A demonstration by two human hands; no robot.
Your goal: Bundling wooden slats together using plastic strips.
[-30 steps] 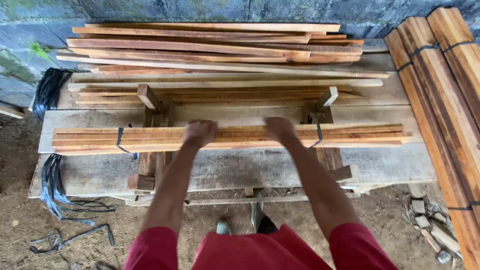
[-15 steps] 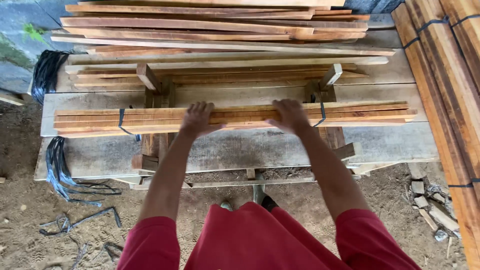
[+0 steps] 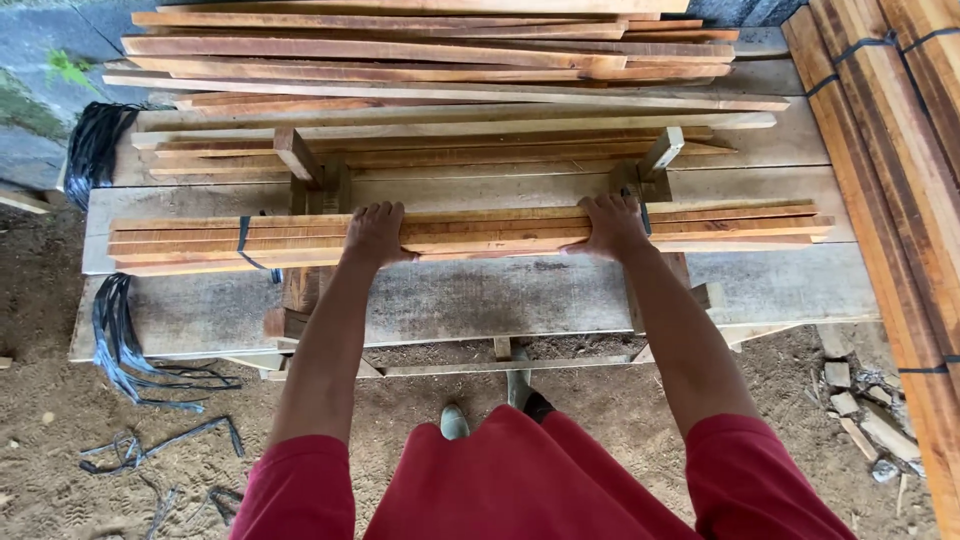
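A bundle of thin wooden slats (image 3: 480, 233) lies lengthwise across a wooden jig on a plank workbench (image 3: 480, 295). A black strap (image 3: 244, 240) wraps the bundle near its left end. My left hand (image 3: 375, 232) grips the bundle left of centre, fingers curled over its top. My right hand (image 3: 612, 225) grips it right of centre, beside the right jig upright (image 3: 655, 160). Both arms reach forward from red sleeves.
Loose slats (image 3: 430, 60) are piled at the back of the bench. Strapped slat bundles (image 3: 890, 150) lean along the right side. Black strapping (image 3: 120, 340) hangs off the bench's left end and lies on the dirt floor. Wood scraps (image 3: 860, 410) sit at lower right.
My hands have spread wider apart along the bundle, and the view has moved closer over the bench. The bundle stays on the jig.
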